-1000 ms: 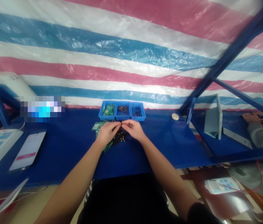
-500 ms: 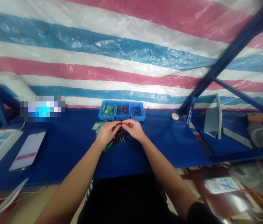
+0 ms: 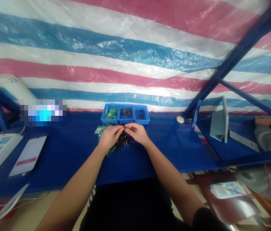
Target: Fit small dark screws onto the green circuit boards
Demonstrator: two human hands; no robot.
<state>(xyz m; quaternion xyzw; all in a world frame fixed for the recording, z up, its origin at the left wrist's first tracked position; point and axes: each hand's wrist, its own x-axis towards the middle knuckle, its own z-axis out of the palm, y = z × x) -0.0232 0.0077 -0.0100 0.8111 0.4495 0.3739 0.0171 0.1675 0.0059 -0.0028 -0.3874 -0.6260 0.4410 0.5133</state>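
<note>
Pinching from both sides: left hand [image 3: 110, 135] and right hand [image 3: 137, 133] close on a tiny dark part [image 3: 126, 127] — maybe a screw, light, fiddly, only fingertips will do.

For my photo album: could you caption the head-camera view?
The left hand and right hand meet over small dark parts, before a three-compartment blue tray on a blue bench.

Crinkled, glossy woven-plastic tarpaulin [image 3: 102, 43] hangs behind a smooth, shiny blue counter [image 3: 174, 154]. A blue plastic parts tray [image 3: 125, 106] stands at the counter's rear edge, and brass-tipped parts [image 3: 124, 140] glint metallically beside green circuit boards [image 3: 101, 130].
</note>
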